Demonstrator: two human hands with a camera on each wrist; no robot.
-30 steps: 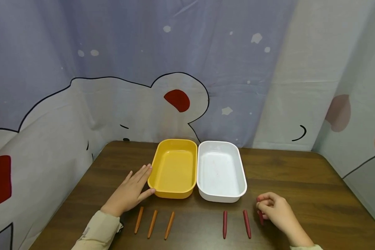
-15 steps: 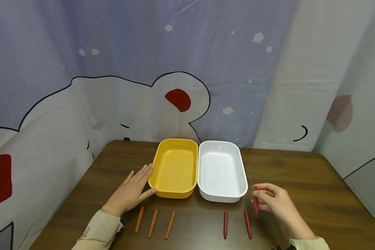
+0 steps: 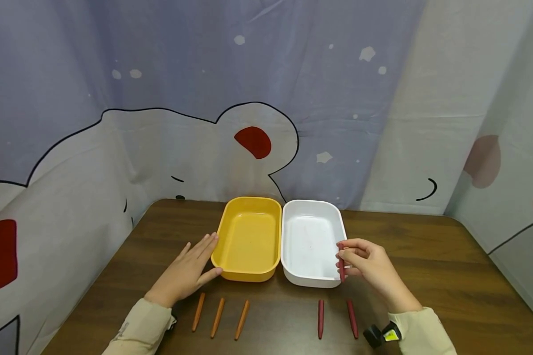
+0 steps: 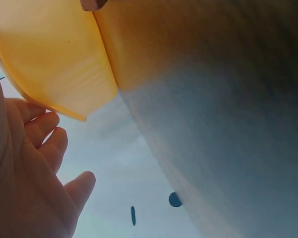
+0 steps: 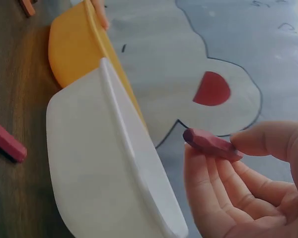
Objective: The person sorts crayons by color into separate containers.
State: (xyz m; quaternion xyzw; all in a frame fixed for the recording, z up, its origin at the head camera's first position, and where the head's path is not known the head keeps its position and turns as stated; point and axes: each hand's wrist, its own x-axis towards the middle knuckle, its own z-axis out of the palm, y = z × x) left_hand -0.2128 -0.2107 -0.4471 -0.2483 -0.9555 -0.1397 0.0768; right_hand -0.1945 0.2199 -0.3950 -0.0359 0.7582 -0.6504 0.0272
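Observation:
My right hand (image 3: 368, 264) pinches a dark red crayon (image 5: 211, 144) between thumb and fingers, at the right rim of the white tray (image 3: 313, 282). In the right wrist view the crayon is held above the level of the tray's rim. My left hand (image 3: 184, 271) lies with its fingers extended against the left side of the yellow tray (image 3: 244, 277), touching its rim. Two more dark red crayons (image 3: 321, 319) lie on the table in front of the white tray. Three orange crayons (image 3: 218, 318) lie in front of the yellow tray.
The two trays stand side by side near the back of the brown wooden table (image 3: 408, 246). A printed curtain (image 3: 195, 148) hangs just behind the table. A black wrist device (image 3: 382, 335) is on the right wrist.
My right hand has lifted the rightmost red crayon off the table and carried it left and away from me to the white tray's rim. The left hand has stayed in place.

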